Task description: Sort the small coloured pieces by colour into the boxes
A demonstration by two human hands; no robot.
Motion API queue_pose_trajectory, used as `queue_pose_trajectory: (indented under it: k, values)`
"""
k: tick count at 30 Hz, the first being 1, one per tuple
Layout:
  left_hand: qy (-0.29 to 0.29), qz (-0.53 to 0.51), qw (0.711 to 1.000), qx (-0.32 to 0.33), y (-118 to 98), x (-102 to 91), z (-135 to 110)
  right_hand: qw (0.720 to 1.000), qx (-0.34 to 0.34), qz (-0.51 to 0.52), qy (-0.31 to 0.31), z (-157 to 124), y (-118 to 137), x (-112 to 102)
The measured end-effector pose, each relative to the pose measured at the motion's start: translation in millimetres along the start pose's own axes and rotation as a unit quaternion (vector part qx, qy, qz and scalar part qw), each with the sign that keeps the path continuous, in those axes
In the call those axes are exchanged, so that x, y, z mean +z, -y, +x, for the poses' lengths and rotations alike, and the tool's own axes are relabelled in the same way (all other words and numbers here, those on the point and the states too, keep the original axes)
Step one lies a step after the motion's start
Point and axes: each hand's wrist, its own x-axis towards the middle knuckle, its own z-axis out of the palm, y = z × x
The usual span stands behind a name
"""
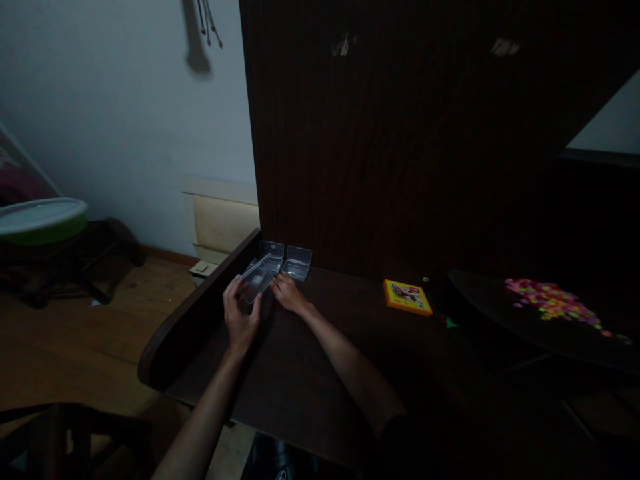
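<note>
Both of my hands reach to the far left part of a dark wooden desk [310, 373]. My left hand [240, 319] curls around a small clear plastic box [256, 283] with its lid raised. My right hand [289, 294] grips the same box from its right side. Two more clear plastic boxes [297, 261] lie open just beyond, against the dark back panel. The room is dim and small details are hard to see.
A yellow card box [407, 297] lies mid-desk. A dark tray with a heap of small coloured pieces [550, 301] sits at the right. Left of the desk are a wooden floor, a green-and-white round basin [43, 220] on a stand, and a chair back [65, 433].
</note>
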Motion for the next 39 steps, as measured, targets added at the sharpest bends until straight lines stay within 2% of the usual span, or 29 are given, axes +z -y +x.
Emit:
queue_pose_trajectory:
  k: [8, 12, 14, 17, 19, 22, 27, 30, 33, 36, 39]
  values:
    - [-0.004, -0.023, 1.0, 0.003, -3, -1.4, 3, 0.996, 0.03, 0.063, -0.055, -11, 3, -13]
    - [-0.003, -0.066, 0.997, -0.04, -2, 1.4, 3, 0.982, 0.057, 0.078, -0.161, -23, 9, -33]
    - [0.019, -0.109, 0.99, -0.084, -3, 6.2, 0, 0.98, 0.026, 0.046, -0.194, -32, 15, -46]
    - [0.095, -0.18, 0.968, -0.143, -6, 17.3, -5, 0.988, -0.047, -0.047, -0.139, -49, 26, -65]
    - [0.148, -0.222, 0.95, -0.16, -11, 25.6, -7, 0.988, -0.077, -0.102, -0.087, -60, 33, -75]
    - [0.203, -0.262, 0.927, -0.173, -20, 36.0, -8, 0.985, -0.083, -0.148, -0.046, -75, 37, -86]
    - [0.29, -0.293, 0.888, -0.201, -31, 47.5, -6, 0.981, -0.094, -0.172, -0.01, -88, 31, -103]
    - [0.321, -0.304, 0.875, -0.198, -35, 51.5, -8, 0.979, -0.087, -0.186, 0.0, -91, 25, -111]
    - [0.332, -0.245, 0.898, -0.153, -35, 49.5, -10, 0.979, -0.059, -0.194, -0.004, -93, 16, -112]
    - [0.31, -0.096, 0.941, -0.092, -27, 42.2, -12, 0.979, -0.016, -0.204, -0.013, -93, 1, -111]
    - [0.281, 0.026, 0.959, -0.025, -12, 36.3, -15, 0.975, 0.029, -0.22, -0.008, -91, -17, -109]
